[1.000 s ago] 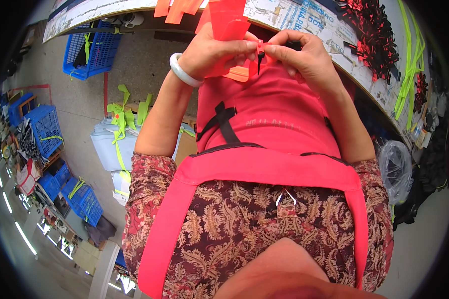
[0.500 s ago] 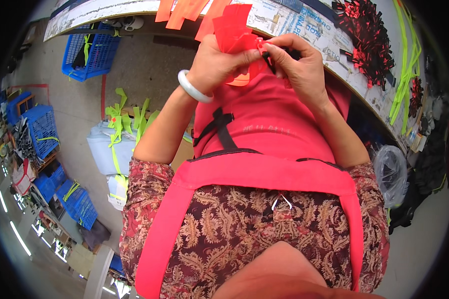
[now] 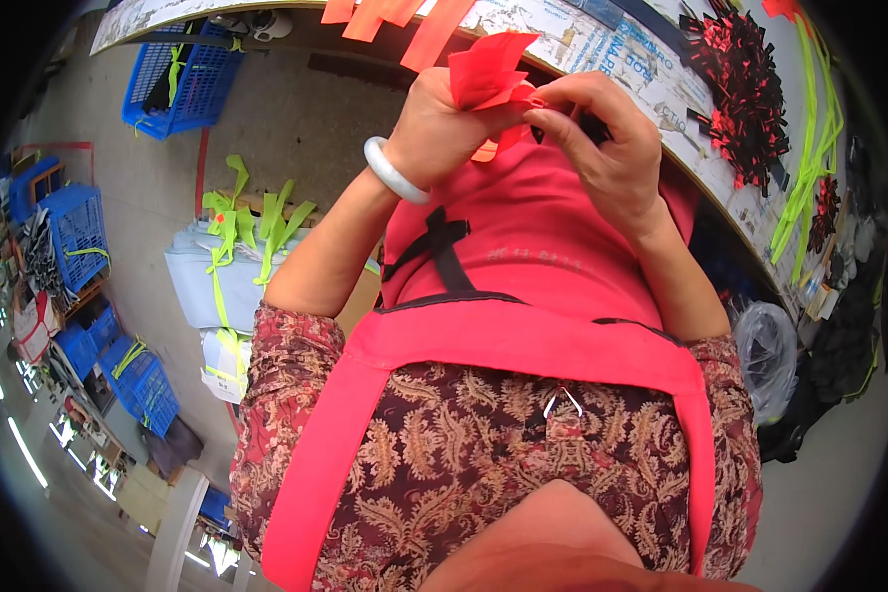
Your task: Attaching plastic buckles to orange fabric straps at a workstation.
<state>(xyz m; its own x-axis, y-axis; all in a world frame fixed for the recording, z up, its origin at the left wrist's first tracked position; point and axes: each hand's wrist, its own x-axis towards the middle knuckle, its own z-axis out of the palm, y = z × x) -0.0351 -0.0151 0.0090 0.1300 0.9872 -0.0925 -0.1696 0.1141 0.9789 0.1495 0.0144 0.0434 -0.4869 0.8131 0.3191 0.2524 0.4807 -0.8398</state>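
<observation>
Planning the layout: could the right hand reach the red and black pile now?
Probably: the right hand is occupied at the red strips, but nothing visible blocks its way to the pile.

Left hand (image 3: 439,123) holds 1 bundle of red strips (image 3: 488,74). Right hand (image 3: 607,138) pinches the bundle's right end. Position: above red apron (image 3: 533,217), beside surface (image 3: 553,39) carrying black-and-red pieces (image 3: 735,94).

Pale-blue bundle (image 3: 192,291), yellow-green ribbons (image 3: 229,235) on top. Blue crate (image 3: 205,97): beyond the bundle. Second blue crate (image 3: 84,225): left of the bundle. Crumpled clear plastic (image 3: 766,360): well right of the bundle.
</observation>
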